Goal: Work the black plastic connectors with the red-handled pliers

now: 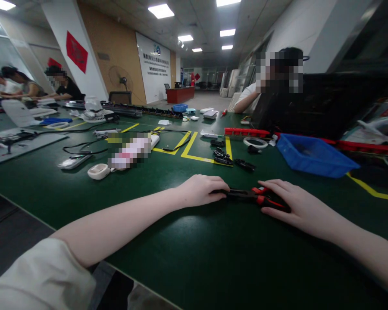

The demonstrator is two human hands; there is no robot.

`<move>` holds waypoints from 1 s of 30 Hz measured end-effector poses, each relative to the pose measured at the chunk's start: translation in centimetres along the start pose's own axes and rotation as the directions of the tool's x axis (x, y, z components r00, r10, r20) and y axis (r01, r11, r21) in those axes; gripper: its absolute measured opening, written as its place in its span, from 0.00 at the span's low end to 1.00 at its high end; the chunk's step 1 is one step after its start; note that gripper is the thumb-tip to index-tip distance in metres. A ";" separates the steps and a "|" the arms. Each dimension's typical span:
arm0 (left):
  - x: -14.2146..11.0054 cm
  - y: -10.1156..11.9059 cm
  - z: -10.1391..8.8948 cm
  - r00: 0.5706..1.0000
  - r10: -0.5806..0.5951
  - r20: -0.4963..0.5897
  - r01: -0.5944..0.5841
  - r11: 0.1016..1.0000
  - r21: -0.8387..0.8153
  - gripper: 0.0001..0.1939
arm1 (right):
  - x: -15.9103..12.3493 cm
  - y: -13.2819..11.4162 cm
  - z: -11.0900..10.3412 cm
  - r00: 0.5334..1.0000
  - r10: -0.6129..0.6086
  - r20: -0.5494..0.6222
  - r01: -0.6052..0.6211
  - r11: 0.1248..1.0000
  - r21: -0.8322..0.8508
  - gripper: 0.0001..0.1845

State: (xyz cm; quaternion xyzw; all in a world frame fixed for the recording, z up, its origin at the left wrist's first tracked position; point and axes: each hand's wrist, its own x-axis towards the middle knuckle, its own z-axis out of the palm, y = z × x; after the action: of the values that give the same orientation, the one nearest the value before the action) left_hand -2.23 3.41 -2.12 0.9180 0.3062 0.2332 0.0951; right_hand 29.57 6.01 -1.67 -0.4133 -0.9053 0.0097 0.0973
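My right hand (287, 200) is wrapped round the red-and-black handles of a pair of pliers (267, 199). The pliers point left, and their dark jaws reach the fingers of my left hand (202, 190). Those fingers are pinched on a small black part (219, 191), mostly hidden by the hand. Whether the jaws grip this part or only touch it, I cannot tell. Just beyond my hands, several black plastic pieces (223, 156) lie by the yellow tape marks, with another black piece (245, 164) to their right.
A blue bin (317, 156) stands at the right on the green table (194, 254). Behind it runs a red strip (246, 132). A phone-like device (74, 161), a cream case (98, 171) and black cables lie at the left. A person (245, 100) sits across the table beside a large dark panel (313, 105).
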 end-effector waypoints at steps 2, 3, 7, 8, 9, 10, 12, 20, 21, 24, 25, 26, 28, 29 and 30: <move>0.0 0.0 0.0 1.000 0.001 -0.018 -0.002 0.999 -0.035 0.10 | -0.6 -0.1 0.0 0.999 0.033 -0.016 -0.033 0.999 -0.015 0.35; 0.0 0.0 0.0 1.000 0.008 -0.025 -0.009 0.999 -0.053 0.09 | -0.9 -0.1 -0.1 0.998 0.053 -0.029 -0.054 0.998 -0.020 0.36; 0.0 0.0 0.0 0.999 0.013 -0.037 -0.017 0.995 -0.103 0.08 | -1.5 -0.2 -0.3 0.994 0.088 -0.065 -0.090 0.995 -0.031 0.33; 0.0 0.0 0.1 0.999 0.009 -0.040 -0.013 0.994 -0.111 0.07 | -1.6 -0.2 -0.3 0.994 0.078 -0.079 -0.082 0.996 -0.043 0.32; 0.0 -0.1 0.1 0.999 0.008 -0.043 -0.013 0.993 -0.117 0.07 | -1.6 -0.3 -0.4 0.993 0.063 -0.097 -0.070 0.996 -0.064 0.31; 0.1 -0.2 0.1 0.999 0.012 -0.046 -0.018 0.992 -0.122 0.07 | -1.7 -0.4 -0.4 0.992 0.044 -0.120 -0.055 0.994 -0.090 0.31; 0.1 -0.3 0.2 0.998 0.024 -0.051 -0.030 0.990 -0.135 0.06 | -1.9 -0.6 -0.5 0.985 0.000 -0.170 -0.025 0.989 -0.146 0.31; 0.2 -0.2 0.2 0.999 0.005 -0.046 -0.014 0.983 -0.186 0.06 | -2.5 -1.2 -1.3 0.952 -0.094 -0.290 0.022 0.970 -0.242 0.29; 0.2 -0.2 0.2 0.999 0.002 -0.045 -0.011 0.981 -0.193 0.06 | -2.6 -1.2 -1.4 0.944 -0.114 -0.308 0.031 0.965 -0.262 0.28; 0.2 -0.3 0.3 0.999 0.002 -0.040 -0.010 0.979 -0.203 0.06 | -2.7 -1.2 -1.6 0.921 -0.192 -0.339 0.067 0.936 -0.346 0.28; 0.2 -0.3 0.3 0.999 0.004 -0.038 -0.012 0.979 -0.202 0.06 | -2.7 -1.1 -1.6 0.917 -0.209 -0.340 0.077 0.928 -0.364 0.28; 0.2 -0.3 0.3 0.999 0.007 -0.037 -0.014 0.980 -0.201 0.06 | -2.7 -1.1 -1.5 0.915 -0.218 -0.339 0.083 0.924 -0.373 0.28; 0.2 -0.3 0.3 0.999 0.011 -0.034 -0.018 0.979 -0.201 0.07 | -2.8 -1.1 -1.4 0.912 -0.216 -0.347 0.083 0.929 -0.361 0.27; 0.2 -0.3 0.2 0.999 0.013 -0.031 -0.019 0.979 -0.201 0.07 | -2.8 -1.1 -1.3 0.911 -0.210 -0.355 0.082 0.936 -0.343 0.27; 0.2 -0.3 0.2 0.999 0.015 -0.029 -0.021 0.979 -0.202 0.07 | -2.9 -1.1 -1.2 0.910 -0.205 -0.362 0.084 0.943 -0.323 0.27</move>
State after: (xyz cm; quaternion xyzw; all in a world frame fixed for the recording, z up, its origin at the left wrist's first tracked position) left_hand -2.12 3.72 -2.31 0.9031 0.2740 0.2762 0.1815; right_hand 30.76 3.04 -0.87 -0.3480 -0.8869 -0.2176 0.2122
